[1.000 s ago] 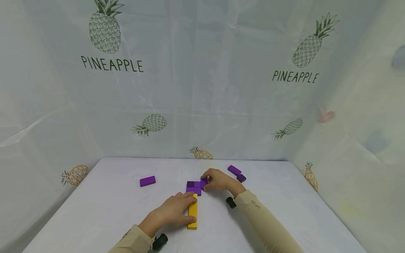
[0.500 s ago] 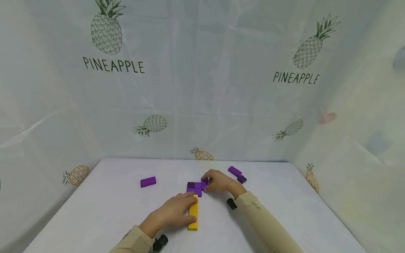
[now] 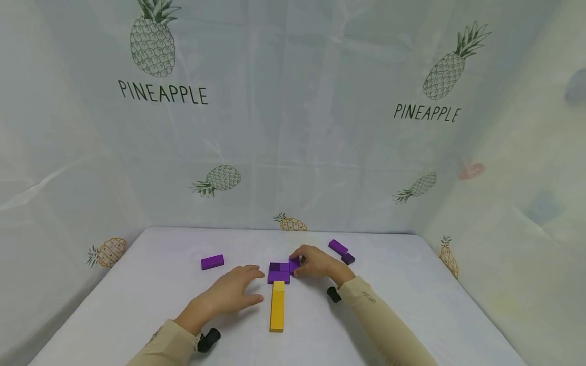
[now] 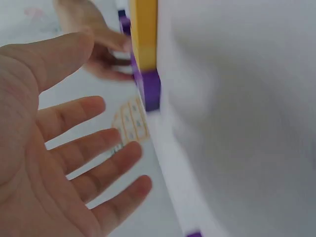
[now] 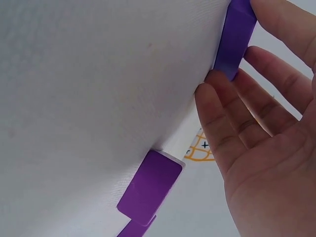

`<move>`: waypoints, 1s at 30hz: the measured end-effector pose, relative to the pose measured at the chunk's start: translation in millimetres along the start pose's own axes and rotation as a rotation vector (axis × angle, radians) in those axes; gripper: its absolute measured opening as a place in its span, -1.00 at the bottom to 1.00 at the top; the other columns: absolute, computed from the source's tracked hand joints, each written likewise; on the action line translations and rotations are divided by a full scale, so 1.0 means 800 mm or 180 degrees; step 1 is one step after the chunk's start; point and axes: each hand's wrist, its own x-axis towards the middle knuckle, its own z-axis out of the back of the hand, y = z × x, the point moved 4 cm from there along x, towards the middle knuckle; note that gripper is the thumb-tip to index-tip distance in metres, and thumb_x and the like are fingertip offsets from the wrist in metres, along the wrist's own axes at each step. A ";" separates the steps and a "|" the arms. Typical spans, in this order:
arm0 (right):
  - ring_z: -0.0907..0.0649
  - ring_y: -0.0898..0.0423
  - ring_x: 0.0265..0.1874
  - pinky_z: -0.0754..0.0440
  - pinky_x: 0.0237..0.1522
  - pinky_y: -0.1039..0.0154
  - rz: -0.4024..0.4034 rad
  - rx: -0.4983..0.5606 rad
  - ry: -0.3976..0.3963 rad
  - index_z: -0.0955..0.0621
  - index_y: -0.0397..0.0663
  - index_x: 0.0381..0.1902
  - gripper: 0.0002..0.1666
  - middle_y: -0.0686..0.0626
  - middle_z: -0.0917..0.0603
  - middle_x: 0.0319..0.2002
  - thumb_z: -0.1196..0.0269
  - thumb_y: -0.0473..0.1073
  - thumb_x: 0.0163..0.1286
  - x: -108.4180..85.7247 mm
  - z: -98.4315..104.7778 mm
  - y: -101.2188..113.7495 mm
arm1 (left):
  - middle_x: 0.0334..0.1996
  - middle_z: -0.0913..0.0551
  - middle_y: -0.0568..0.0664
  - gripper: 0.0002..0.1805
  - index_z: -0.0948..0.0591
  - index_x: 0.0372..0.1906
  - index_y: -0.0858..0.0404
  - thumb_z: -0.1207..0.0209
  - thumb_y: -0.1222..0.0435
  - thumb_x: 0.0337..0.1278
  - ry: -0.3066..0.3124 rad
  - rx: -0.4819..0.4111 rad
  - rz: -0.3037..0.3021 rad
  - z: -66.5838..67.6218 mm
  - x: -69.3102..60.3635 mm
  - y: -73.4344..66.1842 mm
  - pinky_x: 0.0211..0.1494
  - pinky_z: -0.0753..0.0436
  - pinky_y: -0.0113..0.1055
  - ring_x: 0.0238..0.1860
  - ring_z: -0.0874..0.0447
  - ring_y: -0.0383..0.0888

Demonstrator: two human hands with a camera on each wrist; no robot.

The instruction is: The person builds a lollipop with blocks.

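Pineapple-print sheet [image 3: 311, 127] behind a white table [image 3: 137, 305]. Right hand [image 3: 316, 262] is pinching a purple block [image 5: 236, 39], purple cluster [image 3: 279, 277] just left of that grip, yellow strip [image 3: 276, 311] left and nearer. Left hand [image 3: 231, 290] let go of the strip since half a second ago; only its wrist view shows the palm.

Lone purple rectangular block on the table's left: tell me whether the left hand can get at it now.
Probably yes: the left hand holds nothing, and in the head view no other object shows between it and the lone purple rectangular block.

Yellow blocks [image 3: 276, 310] against purple blocks [image 3: 279, 277]
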 end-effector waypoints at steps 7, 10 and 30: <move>-0.52 0.12 -0.17 -0.55 -0.04 0.17 -0.0057 0.0010 0.0011 -0.59 -0.02 0.10 -0.46 0.08 -0.58 -0.07 -0.43 -0.09 0.14 -0.001 0.000 0.001 | 0.21 -0.48 0.11 -0.50 -0.58 0.10 0.17 -0.32 0.06 0.07 -0.0419 0.0217 0.0012 0.034 -0.011 0.051 0.25 -0.41 0.07 0.22 -0.41 0.10; -0.52 0.14 -0.18 -0.55 -0.03 0.18 -0.0061 -0.0011 0.0009 -0.60 -0.02 0.10 -0.46 0.08 -0.58 -0.07 -0.43 -0.09 0.14 -0.001 0.000 0.001 | 0.16 -0.51 0.12 -0.52 -0.59 0.08 0.20 -0.35 0.11 0.04 -0.0588 0.0273 -0.0054 0.047 -0.015 0.074 0.19 -0.46 0.06 0.17 -0.44 0.11; -0.53 0.11 -0.12 -0.55 -0.03 0.20 -0.0040 0.0046 0.0037 -0.58 -0.01 0.10 -0.47 0.08 -0.57 -0.03 -0.41 -0.09 0.17 -0.003 0.000 0.000 | 0.03 -0.55 0.16 -0.52 -0.63 0.05 0.24 -0.38 0.15 -0.01 -0.0506 0.0317 0.0339 0.056 -0.004 0.166 0.17 -0.44 0.15 0.09 -0.46 0.20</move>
